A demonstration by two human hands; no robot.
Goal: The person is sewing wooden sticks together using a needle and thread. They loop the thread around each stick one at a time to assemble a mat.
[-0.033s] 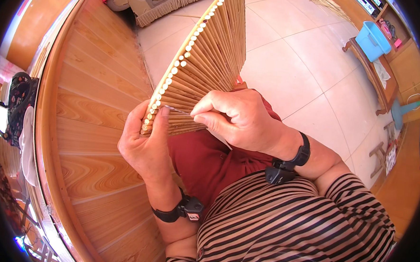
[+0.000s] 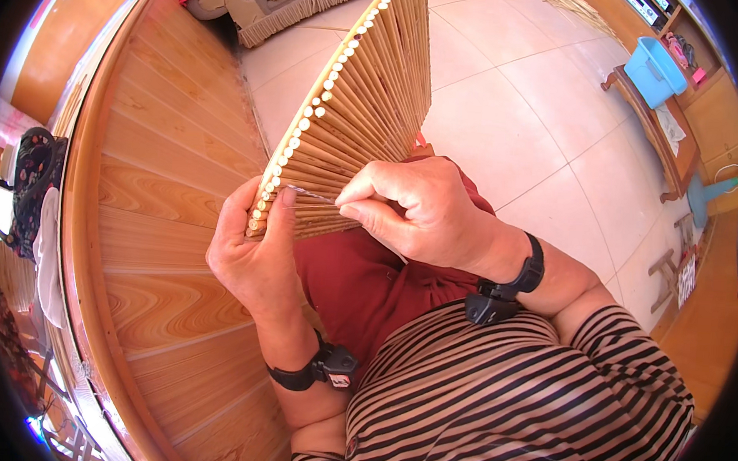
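Wearer: tan-and-black striped short-sleeved top (image 2: 494,396), lower right | dark red cloth legwear (image 2: 338,266), centre | black wrist straps (image 2: 534,268), boxy black modules (image 2: 490,309), lower centre; left module white-marked

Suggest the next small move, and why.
Perhaps draw the right hand back gently: it pinches a thin strand running nearly straight toward the edge of the stick panel, and the left hand holds that edge, so it could brace a light pull.

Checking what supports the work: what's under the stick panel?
Dark red cloth shows past the near edge of the stick panel; anything directly beneath it is covered and cannot be seen.
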